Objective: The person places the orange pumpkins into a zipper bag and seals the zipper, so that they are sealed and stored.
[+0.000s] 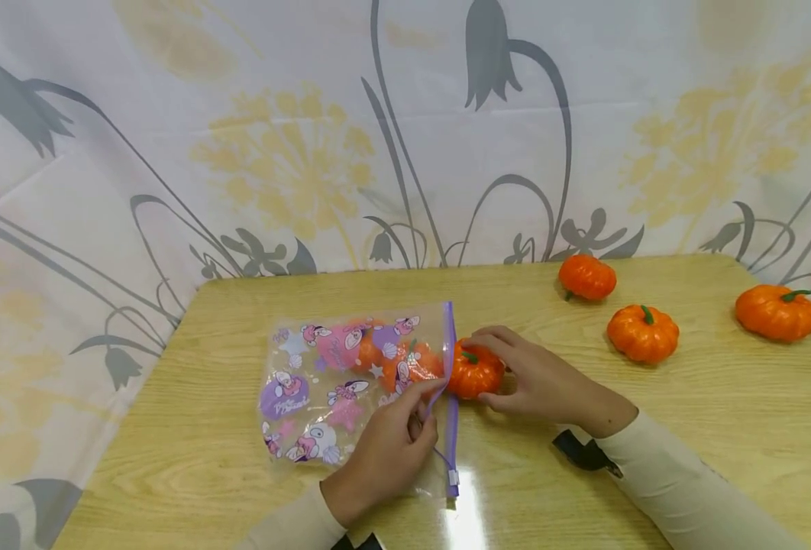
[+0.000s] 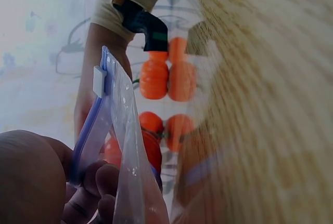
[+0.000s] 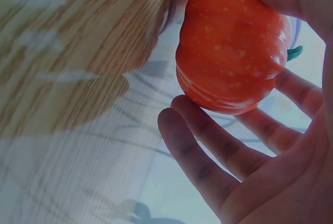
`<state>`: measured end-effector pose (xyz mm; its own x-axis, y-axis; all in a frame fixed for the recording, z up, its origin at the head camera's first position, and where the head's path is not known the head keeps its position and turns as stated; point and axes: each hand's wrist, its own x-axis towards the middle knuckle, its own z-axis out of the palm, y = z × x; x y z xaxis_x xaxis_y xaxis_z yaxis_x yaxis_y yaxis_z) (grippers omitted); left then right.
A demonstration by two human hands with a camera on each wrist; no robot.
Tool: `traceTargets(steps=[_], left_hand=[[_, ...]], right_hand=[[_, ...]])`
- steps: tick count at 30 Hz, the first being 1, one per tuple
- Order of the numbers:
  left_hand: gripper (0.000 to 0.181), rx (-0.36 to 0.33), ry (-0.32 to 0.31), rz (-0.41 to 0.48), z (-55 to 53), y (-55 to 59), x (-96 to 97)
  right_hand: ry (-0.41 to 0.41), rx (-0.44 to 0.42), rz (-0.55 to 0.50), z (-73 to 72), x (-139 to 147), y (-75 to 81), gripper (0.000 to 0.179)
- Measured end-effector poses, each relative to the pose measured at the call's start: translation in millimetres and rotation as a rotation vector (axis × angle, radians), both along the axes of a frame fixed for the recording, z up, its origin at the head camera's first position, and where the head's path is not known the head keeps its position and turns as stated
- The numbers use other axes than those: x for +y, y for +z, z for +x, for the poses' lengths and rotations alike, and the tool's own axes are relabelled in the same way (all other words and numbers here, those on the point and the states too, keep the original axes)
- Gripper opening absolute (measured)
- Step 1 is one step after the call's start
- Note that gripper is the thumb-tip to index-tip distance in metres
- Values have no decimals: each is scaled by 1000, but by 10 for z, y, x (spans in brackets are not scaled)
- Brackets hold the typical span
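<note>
A clear zip bag (image 1: 289, 428) with pink and purple cartoon prints lies on the table, its purple zip edge facing right. My left hand (image 1: 395, 443) pinches that edge near its middle, and the left wrist view shows the white slider (image 2: 99, 81) above the fingers. Inside the bag, orange pumpkins (image 1: 412, 367) show through the plastic. At the bag's mouth is another small orange pumpkin (image 1: 476, 374) with a green stem. My right hand (image 1: 532, 374) holds it, thumb on one side and fingers on the other, as the right wrist view of the pumpkin (image 3: 231, 47) also shows.
Three more pumpkins stand on the right part of the table: one at the back (image 1: 587, 276), one nearer (image 1: 643, 334) and one by the right edge (image 1: 778, 313). A flower-printed cloth (image 1: 419, 153) hangs behind the wooden table (image 1: 192, 397).
</note>
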<state>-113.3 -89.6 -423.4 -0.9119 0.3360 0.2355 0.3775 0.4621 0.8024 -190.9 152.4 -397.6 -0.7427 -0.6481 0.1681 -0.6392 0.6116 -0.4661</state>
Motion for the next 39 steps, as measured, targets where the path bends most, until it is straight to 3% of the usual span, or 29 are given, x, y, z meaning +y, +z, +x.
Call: traceTargets(steps=[16, 23, 28, 39], left_hand=[[47, -13, -26, 55, 25, 41, 13], [48, 31, -40, 64, 15, 47, 7], [48, 21, -39, 56, 12, 56, 2], [48, 20, -50, 45, -2, 64, 3]], right_hand=[[-2, -13, -6, 24, -30, -8, 66], [-1, -19, -26, 34, -62, 0, 66], [9, -30, -67, 31, -84, -4, 68], [-21, -119, -147, 18, -104, -3, 75]])
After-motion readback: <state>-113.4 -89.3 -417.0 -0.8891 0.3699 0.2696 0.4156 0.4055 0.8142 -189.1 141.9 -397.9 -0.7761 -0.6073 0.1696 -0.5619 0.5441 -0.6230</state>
